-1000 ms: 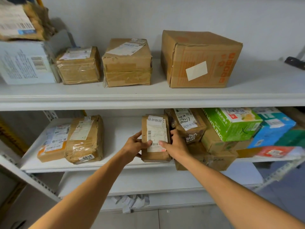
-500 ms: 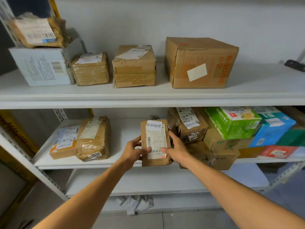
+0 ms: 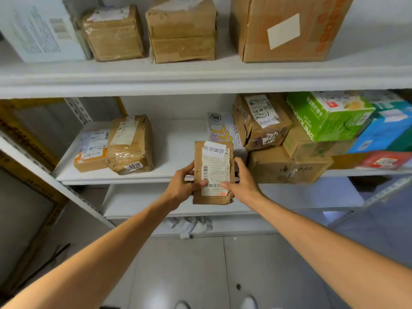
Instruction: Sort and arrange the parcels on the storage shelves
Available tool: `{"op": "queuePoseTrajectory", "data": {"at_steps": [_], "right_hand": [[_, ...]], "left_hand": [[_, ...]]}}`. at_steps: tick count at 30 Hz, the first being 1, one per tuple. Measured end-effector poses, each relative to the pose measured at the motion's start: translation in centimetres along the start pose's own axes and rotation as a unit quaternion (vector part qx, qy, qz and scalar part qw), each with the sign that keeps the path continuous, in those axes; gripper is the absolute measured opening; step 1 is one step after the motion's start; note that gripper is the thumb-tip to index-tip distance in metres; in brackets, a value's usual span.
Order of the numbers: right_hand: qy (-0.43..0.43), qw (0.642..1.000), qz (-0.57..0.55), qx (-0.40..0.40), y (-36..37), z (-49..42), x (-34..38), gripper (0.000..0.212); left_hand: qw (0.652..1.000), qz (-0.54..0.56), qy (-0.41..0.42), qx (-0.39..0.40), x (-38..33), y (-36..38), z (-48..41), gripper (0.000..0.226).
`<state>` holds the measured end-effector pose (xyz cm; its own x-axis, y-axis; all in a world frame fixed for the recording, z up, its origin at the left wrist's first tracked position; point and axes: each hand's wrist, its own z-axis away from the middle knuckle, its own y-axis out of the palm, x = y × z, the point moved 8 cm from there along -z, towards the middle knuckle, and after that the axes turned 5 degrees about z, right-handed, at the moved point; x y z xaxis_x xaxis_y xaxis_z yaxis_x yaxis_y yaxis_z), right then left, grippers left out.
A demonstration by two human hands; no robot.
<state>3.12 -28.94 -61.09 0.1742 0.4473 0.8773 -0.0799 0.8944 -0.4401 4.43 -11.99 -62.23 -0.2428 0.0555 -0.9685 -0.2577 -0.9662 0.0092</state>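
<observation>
Since a second ago you have drawn the small brown parcel (image 3: 214,169) toward you. It stood back on the middle shelf (image 3: 116,180) then, and now its lower end hangs out past that shelf's front rim. Behind it a printed white mailer (image 3: 219,128) has come into view, lying flat on the shelf.

Your left grip (image 3: 180,189) holds the parcel's left edge, thumb pressed on the lower corner of the white label and fingers curled round behind. Your right grip (image 3: 244,181) holds the right edge the same way, thumb on the label near the barcode. The parcel sits squarely between the two, upright, label side facing you, its top end over the shelf board. Whether it touches the shelf you cannot tell.

Just to its right, a torn brown box (image 3: 260,123) rests on a large brown carton (image 3: 287,167). Well to the left lies the parcel marked 0038 (image 3: 131,146).
</observation>
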Motion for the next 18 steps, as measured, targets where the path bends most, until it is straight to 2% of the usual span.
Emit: {"op": "queuePoseTrajectory", "data": {"at_steps": [4,9,18], "right_hand": [[0.032,0.999,0.012,-0.013,0.3,2.3,-2.9,0.055],[0.099,0.994,0.006,-0.040,-0.6,4.8,-7.2,0.061],[0.160,0.972,-0.045,-0.163,-5.7,10.6,-12.3,0.064]], "left_hand": [[0.999,-0.023,-0.024,0.024,2.6,1.2,1.0,0.057],[0.994,-0.059,-0.064,0.062,5.7,4.1,0.7,0.050],[0.969,-0.113,-0.051,0.214,7.1,13.1,-1.1,0.066]]}}
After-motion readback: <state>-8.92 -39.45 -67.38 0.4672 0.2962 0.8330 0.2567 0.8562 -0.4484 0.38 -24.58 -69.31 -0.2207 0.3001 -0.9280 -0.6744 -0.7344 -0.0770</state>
